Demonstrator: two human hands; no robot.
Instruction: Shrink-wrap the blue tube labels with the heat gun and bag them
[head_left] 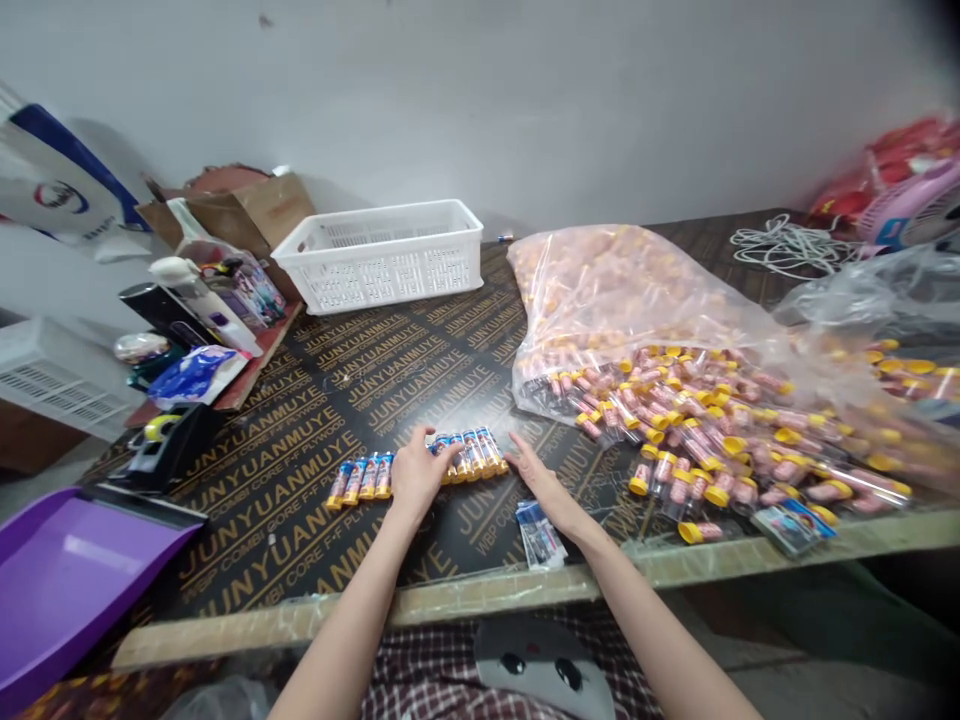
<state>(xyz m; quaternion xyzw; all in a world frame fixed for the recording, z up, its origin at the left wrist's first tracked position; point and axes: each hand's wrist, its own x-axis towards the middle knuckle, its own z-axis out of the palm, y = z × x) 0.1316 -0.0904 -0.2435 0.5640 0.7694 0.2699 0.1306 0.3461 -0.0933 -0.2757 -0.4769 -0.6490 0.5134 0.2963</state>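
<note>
A row of small clear tubes with blue printed labels and yellow caps lies side by side on the dark table. My left hand is over the middle of the row, thumb and forefinger apart, touching tubes and hiding some of them. More labelled tubes extend to the left of it. At the row's right end, my right hand has its fingers stretched out beside the last tube. Under that wrist lies a small stack of printed labels.
A clear plastic bag spills a heap of yellow-capped tubes on the right. At the back stands a white basket. To the left are a tape dispenser, a purple dustpan and a small shelf of bottles. Wooden edging lines the table's front.
</note>
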